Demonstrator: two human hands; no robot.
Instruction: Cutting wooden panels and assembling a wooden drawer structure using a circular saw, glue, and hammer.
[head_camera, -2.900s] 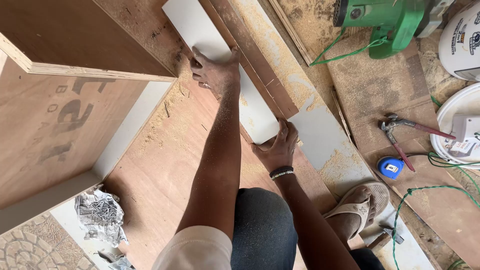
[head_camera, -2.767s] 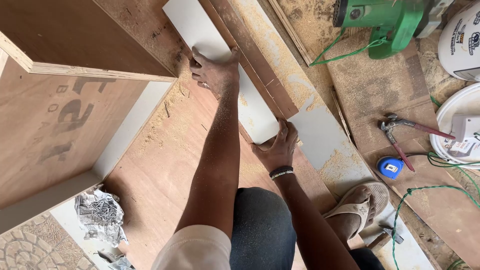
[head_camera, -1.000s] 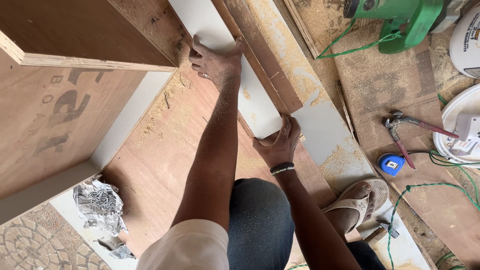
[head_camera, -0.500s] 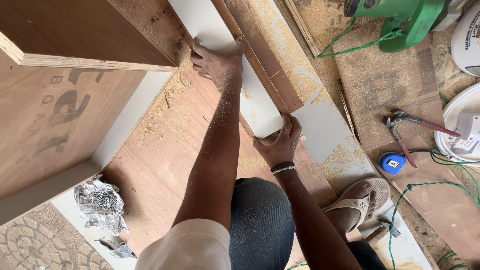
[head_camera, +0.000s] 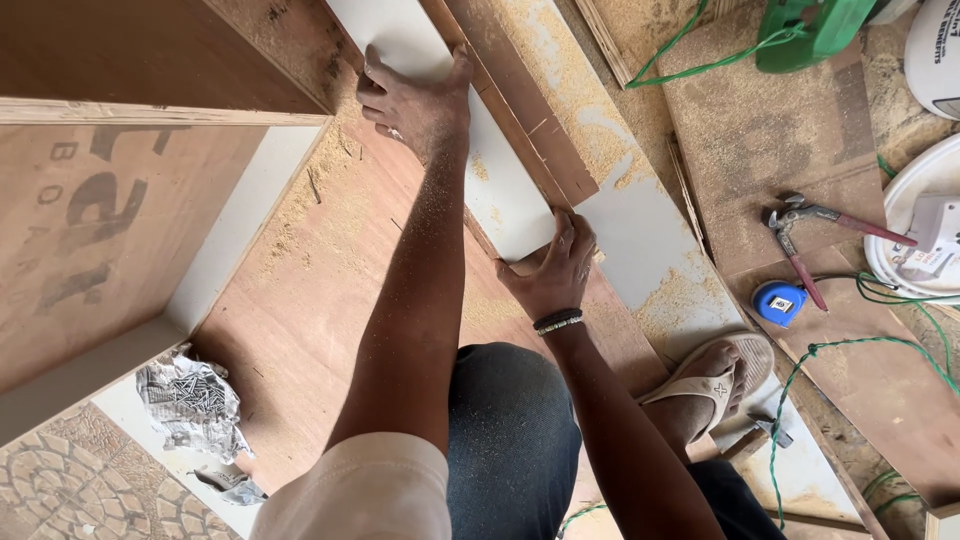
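Observation:
A narrow white laminated board stands on the brown plywood panel of a cabinet carcass. My left hand presses flat on the board's far part, fingers spread over its top edge. At the board's near end, my right hand, with a dark bracelet at the wrist, grips the corner. A brown wooden strip runs right behind the board, and sawdust lies all along it.
A cabinet side wall rises at the left. A crumpled paper with nails lies at the lower left. Pincers, a blue tape measure, green cord, a green power tool and white buckets sit at the right.
The view has shifted slightly. Both hands stay on the white board; the left hand has slid a little farther along its top edge.

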